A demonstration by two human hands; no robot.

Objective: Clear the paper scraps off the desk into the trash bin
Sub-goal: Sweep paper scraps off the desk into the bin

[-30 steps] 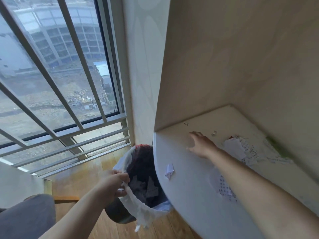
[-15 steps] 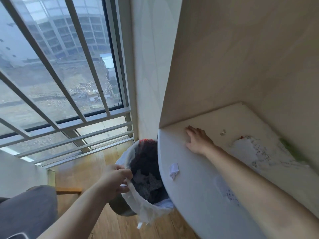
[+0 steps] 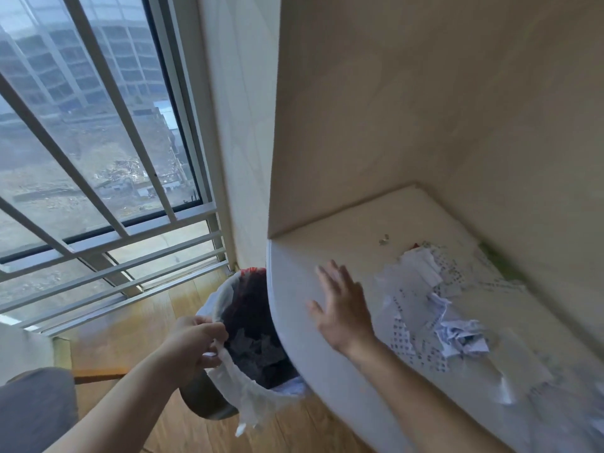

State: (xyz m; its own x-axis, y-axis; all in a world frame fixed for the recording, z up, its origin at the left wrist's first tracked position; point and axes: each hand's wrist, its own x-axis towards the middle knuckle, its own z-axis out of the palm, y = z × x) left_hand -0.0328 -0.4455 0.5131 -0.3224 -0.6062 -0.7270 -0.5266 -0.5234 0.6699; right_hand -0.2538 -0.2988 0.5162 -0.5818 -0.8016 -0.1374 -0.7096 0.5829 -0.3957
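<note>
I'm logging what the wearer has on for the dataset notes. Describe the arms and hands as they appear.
Both forearms are bare up to the frame edge: no sleeves show. The left hand and right hand wear no gloves, and no rings, watch or bracelet show on the sides facing the camera. Grey fabric shows at the lower left.

daylight from window (image 3: 98,132) | soft shadows | wide-angle edge bending | lower-right motion blur

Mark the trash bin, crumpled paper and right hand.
trash bin (image 3: 209,402): head view, dark outer wall below the liner.
crumpled paper (image 3: 461,338): head view, middle of the wad.
right hand (image 3: 343,313): head view, back of hand.
</note>
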